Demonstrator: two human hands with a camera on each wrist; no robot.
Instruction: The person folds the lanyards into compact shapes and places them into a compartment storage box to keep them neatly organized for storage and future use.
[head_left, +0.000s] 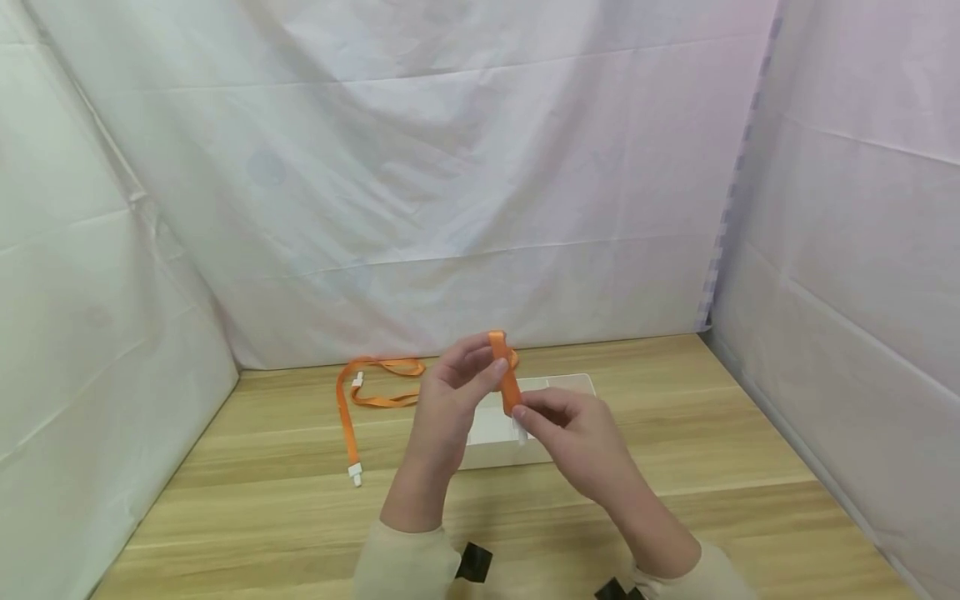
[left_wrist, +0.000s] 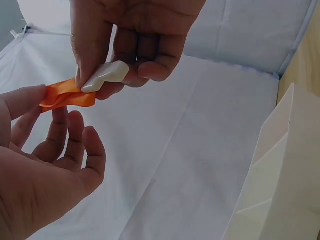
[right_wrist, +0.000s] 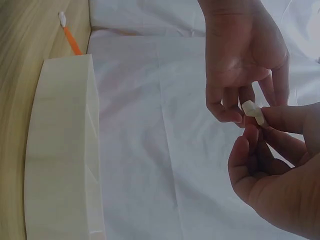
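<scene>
Above the middle of the desk [head_left: 675,400], both hands hold one folded orange ribbon [head_left: 507,379]. The left hand [head_left: 450,408] pinches its upper fold between thumb and fingers [head_left: 480,354], the rest loosely spread. The right hand [head_left: 581,437] pinches the white plastic clip [left_wrist: 106,76] at the ribbon's lower end, fingers curled close around it. That grip looks slight, only fingertips on a small smooth piece, so the clip could slip out and the ribbon spring open or drop onto the pale flat box [head_left: 555,387] below. A second orange ribbon [head_left: 352,404] lies to the left on the desk, well apart; a falling loop might tangle with it only if flung wide.
</scene>
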